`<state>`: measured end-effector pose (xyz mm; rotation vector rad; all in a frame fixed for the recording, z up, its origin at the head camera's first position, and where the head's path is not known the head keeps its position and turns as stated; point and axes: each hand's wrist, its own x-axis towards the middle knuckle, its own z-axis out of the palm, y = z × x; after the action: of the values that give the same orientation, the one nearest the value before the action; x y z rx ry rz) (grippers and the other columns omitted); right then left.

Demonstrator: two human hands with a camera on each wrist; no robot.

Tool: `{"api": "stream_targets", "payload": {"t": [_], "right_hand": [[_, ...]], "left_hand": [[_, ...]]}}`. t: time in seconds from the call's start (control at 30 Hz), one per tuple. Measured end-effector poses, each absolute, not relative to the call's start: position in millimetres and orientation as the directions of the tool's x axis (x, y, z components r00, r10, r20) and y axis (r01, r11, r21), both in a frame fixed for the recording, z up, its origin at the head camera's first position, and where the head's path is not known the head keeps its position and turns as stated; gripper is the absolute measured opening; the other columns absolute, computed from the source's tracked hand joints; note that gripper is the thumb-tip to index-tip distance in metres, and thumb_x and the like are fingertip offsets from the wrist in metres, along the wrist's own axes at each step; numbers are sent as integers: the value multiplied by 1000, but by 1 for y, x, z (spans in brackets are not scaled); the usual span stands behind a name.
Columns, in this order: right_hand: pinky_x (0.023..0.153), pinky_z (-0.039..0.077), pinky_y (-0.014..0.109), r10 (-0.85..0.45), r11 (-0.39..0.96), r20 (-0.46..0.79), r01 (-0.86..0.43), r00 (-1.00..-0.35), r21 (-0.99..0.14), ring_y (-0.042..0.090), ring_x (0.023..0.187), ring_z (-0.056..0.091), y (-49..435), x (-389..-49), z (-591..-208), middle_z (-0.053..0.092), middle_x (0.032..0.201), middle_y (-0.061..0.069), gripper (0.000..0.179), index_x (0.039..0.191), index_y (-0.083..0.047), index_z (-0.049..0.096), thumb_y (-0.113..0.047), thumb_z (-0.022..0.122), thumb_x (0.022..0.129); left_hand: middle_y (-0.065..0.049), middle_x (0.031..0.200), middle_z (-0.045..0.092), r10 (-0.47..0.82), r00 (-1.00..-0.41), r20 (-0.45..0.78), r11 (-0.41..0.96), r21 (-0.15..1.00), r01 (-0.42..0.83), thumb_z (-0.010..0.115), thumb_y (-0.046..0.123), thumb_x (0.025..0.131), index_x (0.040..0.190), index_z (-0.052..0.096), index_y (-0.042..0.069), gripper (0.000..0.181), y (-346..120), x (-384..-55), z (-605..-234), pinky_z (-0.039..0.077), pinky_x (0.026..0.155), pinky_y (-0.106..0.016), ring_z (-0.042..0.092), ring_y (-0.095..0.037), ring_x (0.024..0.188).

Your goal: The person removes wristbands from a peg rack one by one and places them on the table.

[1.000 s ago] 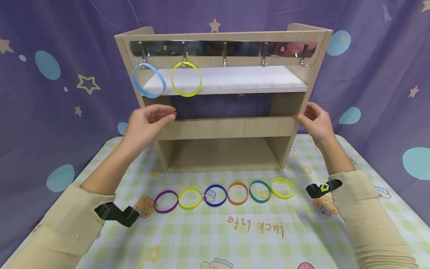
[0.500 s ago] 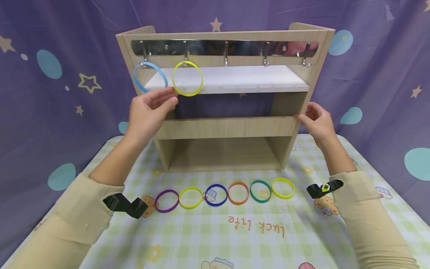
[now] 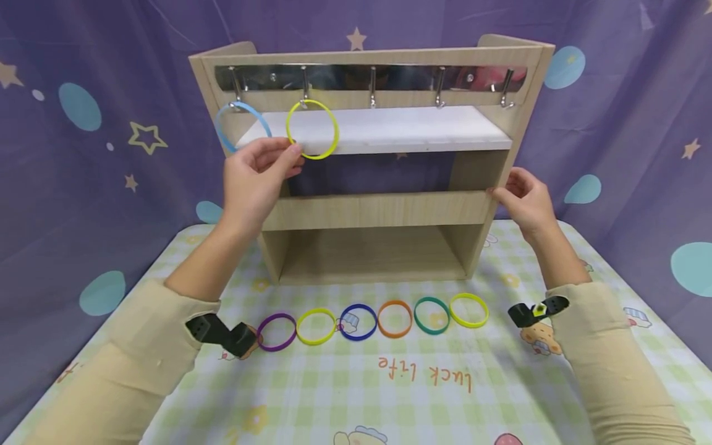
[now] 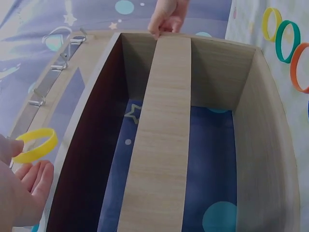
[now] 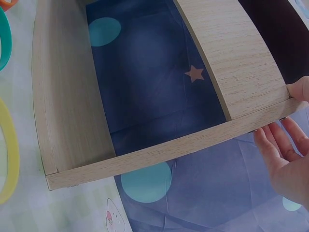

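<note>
A yellow silicone wristband point(image 3: 336, 133) hangs from the second hook of the metal rail. My left hand point(image 3: 253, 176) pinches its lower left rim between thumb and fingers; the left wrist view shows the thumb against the yellow band point(image 4: 41, 152). Behind that hand, a light blue wristband point(image 3: 248, 110) hangs on the leftmost hook, its lower part hidden. My right hand point(image 3: 525, 201) holds the right side panel of the wooden shelf point(image 3: 378, 211). In the right wrist view, that hand point(image 5: 287, 150) has its thumb on the panel's inner side and its fingers outside.
On the checked tablecloth point(image 3: 334, 395), a row of wristbands lies before the shelf: purple point(image 3: 260, 337), yellow point(image 3: 316, 343), dark blue point(image 3: 358, 339), orange point(image 3: 395, 336), green point(image 3: 431, 332) and another yellow point(image 3: 469, 325). Three bare hooks point(image 3: 373, 89) are to the right on the metal rail.
My left hand has risen and moved right, from beside the shelf's opening to the hanging yellow wristband, and now pinches it. My right hand has stayed on the side panel.
</note>
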<state>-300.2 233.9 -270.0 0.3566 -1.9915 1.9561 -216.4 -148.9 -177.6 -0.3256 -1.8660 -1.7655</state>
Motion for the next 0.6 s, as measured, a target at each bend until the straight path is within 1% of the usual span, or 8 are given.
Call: {"api": "stream_targets", "payload": {"t": [0.1, 0.23, 0.37, 0.43, 0.6], "right_hand": [[64, 50, 5, 48, 16, 400, -399, -915, -917, -1, 75, 58, 234, -301, -269, 64, 79, -14, 26, 96, -21, 63, 2, 64, 83], [64, 50, 5, 51, 30, 401, -400, -914, -916, -1, 75, 57, 234, -301, -269, 64, 79, -15, 26, 95, -22, 63, 1, 64, 83], [65, 50, 5, 53, 58, 399, -396, -916, -917, -2, 75, 57, 234, -299, -269, 63, 79, -16, 26, 95, -23, 63, 0, 65, 84], [65, 50, 5, 50, 51, 394, -392, -918, -919, -2, 75, 57, 234, -299, -269, 63, 79, -16, 25, 96, -22, 63, 0, 65, 83], [65, 51, 6, 40, 26, 392, -392, -919, -920, -1, 75, 58, 234, -299, -269, 64, 79, -15, 25, 97, -21, 63, 1, 64, 84]], "left_hand": [[10, 71, 69, -220, -812, 541, 57, 838, 543, 70, 3, 85, 90, 65, 5, 7, -146, -216, -175, 61, 69, -19, 68, -5, 67], [4, 71, 70, -257, -805, 535, -9, 832, 555, 71, 0, 82, 87, 66, 4, 8, -142, -213, -171, 62, 68, -20, 68, -8, 65], [4, 70, 69, -262, -796, 546, -63, 813, 578, 70, -2, 83, 85, 66, 5, 8, -139, -211, -169, 62, 68, -23, 68, -8, 63], [4, 70, 70, -253, -794, 553, -98, 802, 589, 69, -3, 84, 85, 66, 6, 10, -137, -210, -169, 62, 69, -23, 69, -8, 64], [4, 73, 71, -233, -783, 577, -146, 775, 615, 65, -4, 86, 87, 66, 6, 11, -134, -205, -165, 63, 72, -25, 69, -7, 70]]}}
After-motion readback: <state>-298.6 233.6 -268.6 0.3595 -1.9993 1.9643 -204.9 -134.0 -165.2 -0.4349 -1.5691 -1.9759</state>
